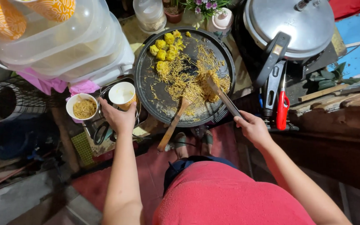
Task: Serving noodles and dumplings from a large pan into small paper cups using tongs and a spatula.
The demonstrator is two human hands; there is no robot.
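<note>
Largest item: our round black griddle pan sits ahead of us, its middle strewn with yellow fried noodles; a cluster of yellow dumplings lies at its far-left edge.

Behind it to the right we note a steel pressure cooker. To the left, stacked clear plastic tubs.

A wooden spatula rests unheld on the pan's near rim, handle pointing toward us.

Our right hand has its fingers curled tight around the handle of metal tongs, whose tips sit in the noodle heap at centre-right; whether the tips are pinching noodles we cannot tell.

Our left hand wraps fingers and thumb around a paper cup, held just beside the pan's left rim, mouth up. A second cup, already holding noodles, stands to its left.

Judgement: for a clean portion, we should bring the cup over or against the rim, keep it upright, and lift a modest clump so strands do not trail off the edge.

Smallest: a red lighter lies near the cooker handle.
</note>
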